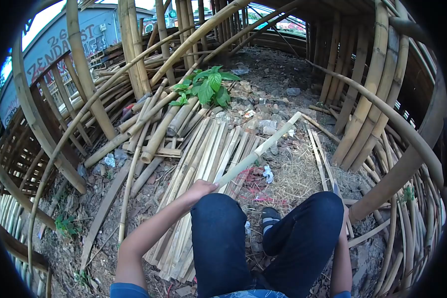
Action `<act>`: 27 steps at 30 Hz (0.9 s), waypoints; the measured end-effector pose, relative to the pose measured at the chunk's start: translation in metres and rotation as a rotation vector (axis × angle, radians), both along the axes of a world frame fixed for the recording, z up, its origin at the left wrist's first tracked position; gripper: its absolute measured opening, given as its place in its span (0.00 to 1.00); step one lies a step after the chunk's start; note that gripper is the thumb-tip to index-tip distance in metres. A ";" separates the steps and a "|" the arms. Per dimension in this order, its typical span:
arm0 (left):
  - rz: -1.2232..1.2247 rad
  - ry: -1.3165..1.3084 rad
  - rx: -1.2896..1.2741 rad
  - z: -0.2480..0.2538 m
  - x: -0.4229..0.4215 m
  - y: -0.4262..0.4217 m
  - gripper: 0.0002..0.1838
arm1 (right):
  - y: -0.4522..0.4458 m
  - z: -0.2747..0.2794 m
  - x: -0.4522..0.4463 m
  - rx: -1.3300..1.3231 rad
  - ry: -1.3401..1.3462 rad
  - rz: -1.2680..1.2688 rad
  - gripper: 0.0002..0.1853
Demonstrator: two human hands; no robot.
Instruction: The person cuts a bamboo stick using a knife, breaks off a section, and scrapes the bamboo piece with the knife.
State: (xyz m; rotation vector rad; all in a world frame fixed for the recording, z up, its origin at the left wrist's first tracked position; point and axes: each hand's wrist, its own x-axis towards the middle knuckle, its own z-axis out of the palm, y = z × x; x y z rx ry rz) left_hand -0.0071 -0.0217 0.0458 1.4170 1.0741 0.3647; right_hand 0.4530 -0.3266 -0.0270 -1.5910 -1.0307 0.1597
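Observation:
My left hand [202,189] is closed around the near end of a pale green split bamboo strip [256,153], beside my left knee. The strip slants up and away to the right, over the ground. Under it lies a pile of split bamboo slats [196,169], side by side. My right hand [345,214] is mostly hidden behind my right knee, so its fingers do not show. Just beyond that knee a thin bluish-grey edge [335,188] shows; I cannot make out what it belongs to.
Bamboo posts [377,94] stand at the right, with a curved pole [392,111] crossing near them. More bamboo poles [159,126] lie stacked at the left, near a leafy green plant [209,87]. Dry shavings [298,174] and red string [251,181] litter the ground.

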 end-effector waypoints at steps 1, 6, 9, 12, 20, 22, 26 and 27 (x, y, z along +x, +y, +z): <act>0.015 -0.012 -0.013 0.000 -0.001 -0.001 0.23 | 0.000 0.007 -0.004 0.005 0.037 -0.036 0.20; 0.019 -0.037 0.002 0.002 -0.005 -0.002 0.22 | -0.004 0.049 -0.022 -0.026 0.157 -0.191 0.29; 0.007 -0.041 0.004 0.006 -0.007 -0.004 0.21 | -0.013 0.057 -0.026 -0.053 0.182 -0.269 0.30; -0.013 -0.030 0.034 -0.016 0.001 0.020 0.21 | -0.022 0.083 -0.041 -0.046 0.111 -0.295 0.30; 0.042 0.127 -0.005 -0.027 0.034 0.044 0.23 | -0.043 0.085 -0.057 -0.032 0.178 -0.360 0.31; 0.061 0.136 -0.028 -0.024 0.036 0.041 0.23 | -0.060 0.093 -0.055 -0.056 0.153 -0.374 0.31; 0.125 0.134 -0.080 -0.012 0.040 0.031 0.22 | -0.084 0.105 -0.051 -0.019 0.171 -0.433 0.32; 0.129 0.111 -0.106 -0.012 0.039 0.033 0.22 | -0.088 0.104 -0.046 -0.049 0.137 -0.459 0.32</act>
